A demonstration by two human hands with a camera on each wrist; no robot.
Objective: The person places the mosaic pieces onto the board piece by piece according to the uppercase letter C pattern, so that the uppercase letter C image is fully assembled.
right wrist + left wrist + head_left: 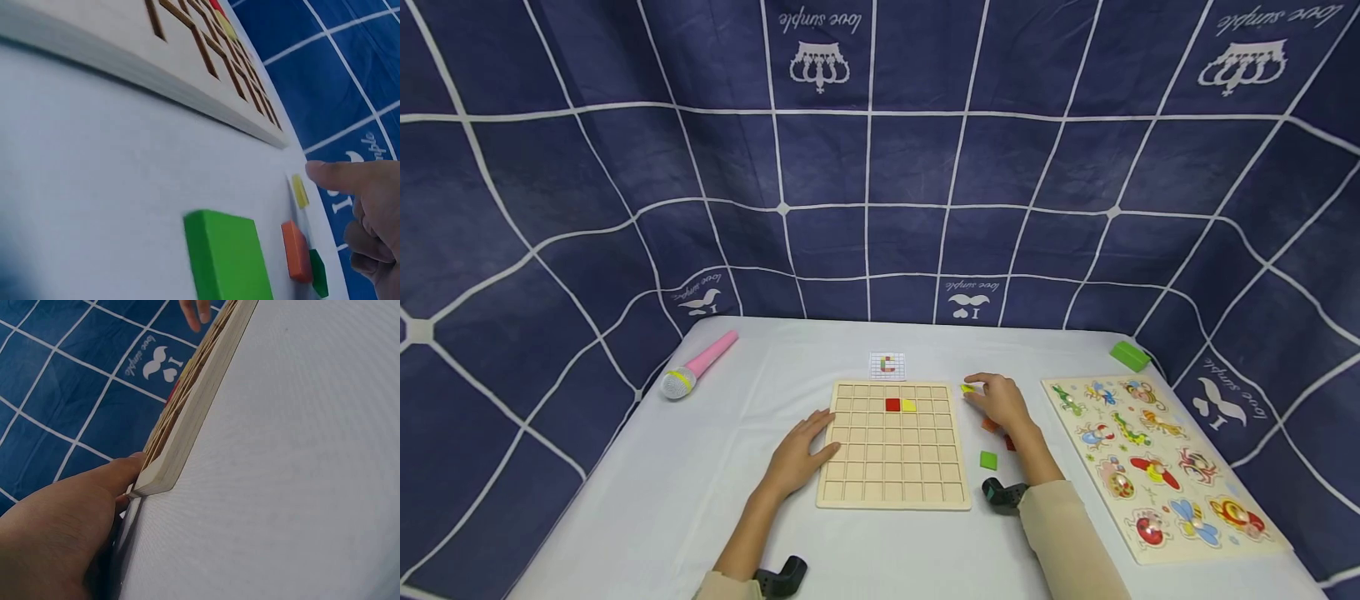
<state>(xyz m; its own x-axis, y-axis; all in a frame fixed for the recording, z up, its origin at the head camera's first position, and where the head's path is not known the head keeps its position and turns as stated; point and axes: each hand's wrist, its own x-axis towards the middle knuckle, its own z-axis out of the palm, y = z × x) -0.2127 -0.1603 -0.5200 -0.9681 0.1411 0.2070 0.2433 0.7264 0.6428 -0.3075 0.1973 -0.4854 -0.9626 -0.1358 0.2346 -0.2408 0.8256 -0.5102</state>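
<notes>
Left hand (799, 457) loosely spread, touching left edge of grid board (850, 493). Right hand (1002, 402) narrow but parted at loose yellow tile (967, 388), right of board; contact: can't tell. Red tile (892, 405) sits on board.

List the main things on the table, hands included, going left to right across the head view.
Pink, silver-headed microphone → left hand → pale wooden grid board → right hand → pale, flat board with colourful bug pictures.
</notes>
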